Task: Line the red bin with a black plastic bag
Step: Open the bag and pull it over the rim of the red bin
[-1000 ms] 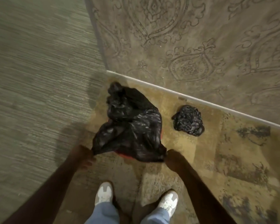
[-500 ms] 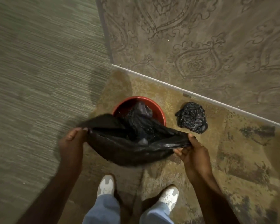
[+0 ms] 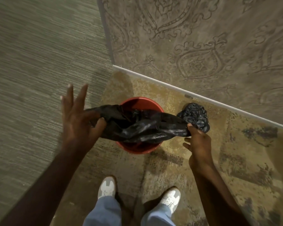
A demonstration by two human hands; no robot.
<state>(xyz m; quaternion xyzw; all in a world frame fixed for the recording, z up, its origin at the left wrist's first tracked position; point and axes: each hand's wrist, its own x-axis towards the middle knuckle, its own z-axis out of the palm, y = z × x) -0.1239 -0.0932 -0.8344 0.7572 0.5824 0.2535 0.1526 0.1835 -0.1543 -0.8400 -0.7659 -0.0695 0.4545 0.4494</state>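
A round red bin (image 3: 138, 148) stands on the patterned floor just ahead of my feet. A black plastic bag (image 3: 142, 126) is stretched across its top, with part of it sagging down inside. My left hand (image 3: 78, 118) pinches the bag's left edge with the thumb while the other fingers splay upward. My right hand (image 3: 197, 141) grips the bag's right end beside the bin's rim. Much of the bin's opening is hidden by the bag.
A second crumpled black bag (image 3: 195, 117) lies on the floor to the right of the bin, near the white baseboard (image 3: 203, 99). Two walls meet in a corner just behind the bin. My white shoes (image 3: 107, 187) stand close below it.
The bag first lay draped over the bin with both hands low. Both hands then lifted and pulled it wide; now it is stretched tighter across the bin and the left fingers have spread.
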